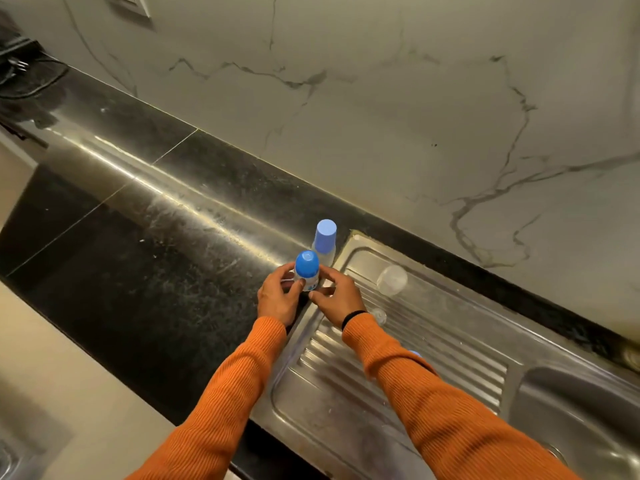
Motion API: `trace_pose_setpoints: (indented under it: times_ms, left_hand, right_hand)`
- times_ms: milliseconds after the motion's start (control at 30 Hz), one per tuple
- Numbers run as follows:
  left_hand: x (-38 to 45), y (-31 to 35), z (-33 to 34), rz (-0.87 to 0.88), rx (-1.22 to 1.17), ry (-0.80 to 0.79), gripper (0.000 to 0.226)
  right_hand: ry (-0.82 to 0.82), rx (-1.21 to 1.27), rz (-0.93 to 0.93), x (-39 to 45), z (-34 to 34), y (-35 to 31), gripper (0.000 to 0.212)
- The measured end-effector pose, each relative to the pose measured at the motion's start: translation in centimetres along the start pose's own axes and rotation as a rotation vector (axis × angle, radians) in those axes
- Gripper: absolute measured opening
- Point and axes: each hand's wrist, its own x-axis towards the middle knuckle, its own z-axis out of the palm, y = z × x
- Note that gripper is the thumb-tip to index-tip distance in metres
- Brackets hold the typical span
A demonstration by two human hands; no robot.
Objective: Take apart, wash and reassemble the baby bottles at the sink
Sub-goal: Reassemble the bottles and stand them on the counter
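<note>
Bottle (307,271), blue cap on, stands upright at the counter (145,237) edge where it meets the drainboard (433,341). Left hand (277,299) and right hand (337,299) both grasp its body. Second capped bottle (325,242) just behind, upright. Clear cap (392,279) on drainboard.

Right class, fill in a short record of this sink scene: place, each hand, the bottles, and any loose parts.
place: black counter beside the steel drainboard
left hand: grips the near bottle
right hand: fingers at the same bottle
near bottle: upright, blue cap on
far bottle: upright behind it, pale blue cap on, untouched
loose parts: clear cup and a small clear piece on the drainboard
sleeves: orange
</note>
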Motion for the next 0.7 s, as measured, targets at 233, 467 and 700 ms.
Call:
trace_pose_setpoints:
  times_ms: [233,467,700]
  left_hand:
    - [-0.6,-0.8,0.5,-0.054,-0.072,0.022,0.053]
    - [-4.6,-1.7,2.3,-0.072,-0.146,0.185,0.025]
    - [-7.8,-0.3,4.7,0.008,-0.145,0.061,0.021]
  right_hand:
    - [0.303,-0.076,-0.141,-1.0,-2.8,0.6,0.029]
    - [0.281,-0.717,-0.130,0.7,-11.7,4.0,0.065]
    - [0.319,-0.331,-0.069,-2.2,-15.0,5.8,0.066]
